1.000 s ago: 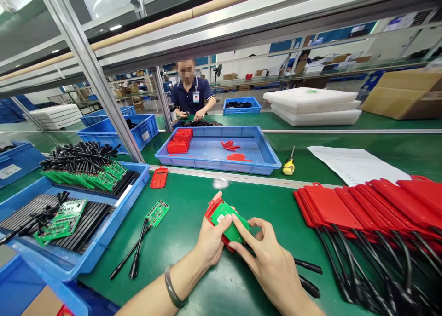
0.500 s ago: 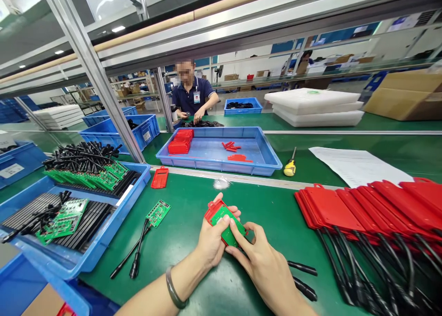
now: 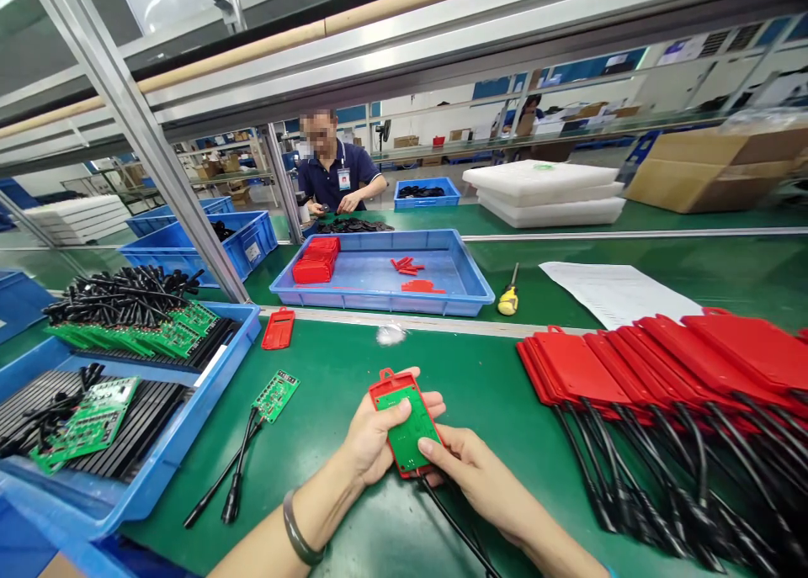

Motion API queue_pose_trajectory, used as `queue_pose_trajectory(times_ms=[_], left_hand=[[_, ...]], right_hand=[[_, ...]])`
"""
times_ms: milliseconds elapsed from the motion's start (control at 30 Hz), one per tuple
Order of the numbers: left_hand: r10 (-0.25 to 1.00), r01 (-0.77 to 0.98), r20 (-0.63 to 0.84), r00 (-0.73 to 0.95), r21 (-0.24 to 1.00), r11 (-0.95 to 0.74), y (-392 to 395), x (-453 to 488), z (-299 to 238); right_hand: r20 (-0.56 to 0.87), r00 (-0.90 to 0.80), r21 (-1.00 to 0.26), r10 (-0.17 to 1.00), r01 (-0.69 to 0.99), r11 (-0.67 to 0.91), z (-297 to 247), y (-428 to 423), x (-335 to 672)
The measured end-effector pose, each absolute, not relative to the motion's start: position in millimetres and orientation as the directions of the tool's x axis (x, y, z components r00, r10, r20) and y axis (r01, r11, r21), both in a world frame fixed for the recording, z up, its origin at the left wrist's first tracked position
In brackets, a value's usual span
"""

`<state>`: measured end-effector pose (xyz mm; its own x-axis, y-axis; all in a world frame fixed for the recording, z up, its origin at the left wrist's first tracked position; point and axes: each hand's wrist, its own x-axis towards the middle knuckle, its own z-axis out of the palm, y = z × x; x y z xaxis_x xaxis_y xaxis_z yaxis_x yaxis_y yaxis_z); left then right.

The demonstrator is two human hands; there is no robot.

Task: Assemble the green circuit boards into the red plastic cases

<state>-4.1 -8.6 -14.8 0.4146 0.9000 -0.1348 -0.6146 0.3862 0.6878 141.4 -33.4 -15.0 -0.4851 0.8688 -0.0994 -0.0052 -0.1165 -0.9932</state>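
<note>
— Why cradle it like that?

— My left hand (image 3: 372,435) cups the red housing (image 3: 404,422) from beneath, thumb over its edge, so the green board (image 3: 409,431) lies face up in it, just above the green mat (image 3: 328,376). My right hand (image 3: 473,477) pinches the lower corner, forefinger pressed on the board, I judge to hold it seated. A black cable (image 3: 454,527) trails from the bottom edge toward me.

— What's around you?

— Left, a blue tray (image 3: 189,410) of boards with leads; a loose board with cables (image 3: 252,435) lies near my wrist. Beyond, a blue bin (image 3: 454,296). Right, a stack of red housings (image 3: 631,368) whose cables crowd that side.
</note>
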Motion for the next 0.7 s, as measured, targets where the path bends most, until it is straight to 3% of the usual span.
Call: queue_pose_trajectory(times_ms=[233,367,433,500,533,600,700], left_hand=[[0.892,-0.576,-0.123,0.435,0.723,0.38,-7.0,-7.6,-14.9],[0.864,-0.605,-0.113,0.491,0.669,0.431,-6.6,-5.5,-18.1],[0.879,-0.631,-0.136,0.457,0.646,0.429,-6.5,-3.0,-20.4],[0.915,-0.651,-0.147,0.377,0.661,0.374,-5.6,-1.3,-20.6],[0.932,-0.658,-0.147,0.332,0.672,0.34,-4.7,-1.0,-19.9],[0.962,-0.685,-0.141,0.232,0.679,0.264,-2.2,-1.7,-17.5],[0.982,-0.757,-0.142,0.121,0.626,0.184,1.5,-4.0,-15.6]], right_hand=[[-0.142,-0.421,-0.962,0.896,-0.155,-0.225,-23.5,-38.0,132.0],[-0.168,-0.432,-0.945,0.886,-0.187,-0.27,-21.4,-37.7,127.1],[-0.196,-0.428,-0.958,0.882,-0.109,-0.266,-21.6,-35.8,127.5],[-0.191,-0.385,-0.981,0.903,0.092,-0.168,-20.7,-33.5,132.0],[-0.142,-0.33,-0.973,0.933,0.22,-0.07,-19.5,-32.7,135.4],[0.102,-0.201,-0.858,0.974,0.479,0.188,-15.9,-32.6,141.7],[0.486,-0.251,-0.466,0.837,0.736,0.491,-11.9,-35.9,142.5]])
